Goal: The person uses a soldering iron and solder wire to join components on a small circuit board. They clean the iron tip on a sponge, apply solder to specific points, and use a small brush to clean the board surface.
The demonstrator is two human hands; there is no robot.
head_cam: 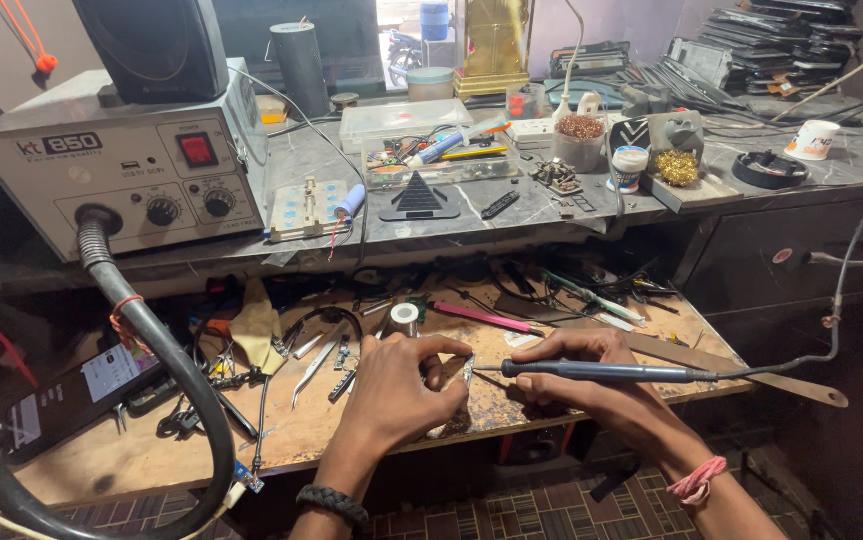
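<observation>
Right hand (576,375) is curled closed around a dark soldering iron (601,372), held like a pen, tip pointing left at a small part (467,371) pinched in the left hand (401,385). Left hand's fingers are bent in tight, thumb and fingertips gripping that small part just above the worn wooden work board (351,425); what the part is exactly, too small to tell. The iron's cord (836,320) runs off right and up. A braided dark band sits on the left wrist, a pink thread on the right. The board is scorched and cluttered: tweezers (313,368), a solder spool (404,318), a pink-handled tool (486,318), loose wires and cutters at left. Above it, a grey stone counter (511,215) carries a grey hot-air station (116,160) with two knobs and a red switch, its thick black hose (166,360) looping down at left. A clear plastic box (416,135) on the counter holds pens and small parts. A cup (579,140) is full of coppery tip-cleaning wool, a small tray (677,170) holds brass wool, a white cup (811,140) stands at far right. Stacked flat panels (771,45) fill the back right corner. Tiled floor (551,515) below.
</observation>
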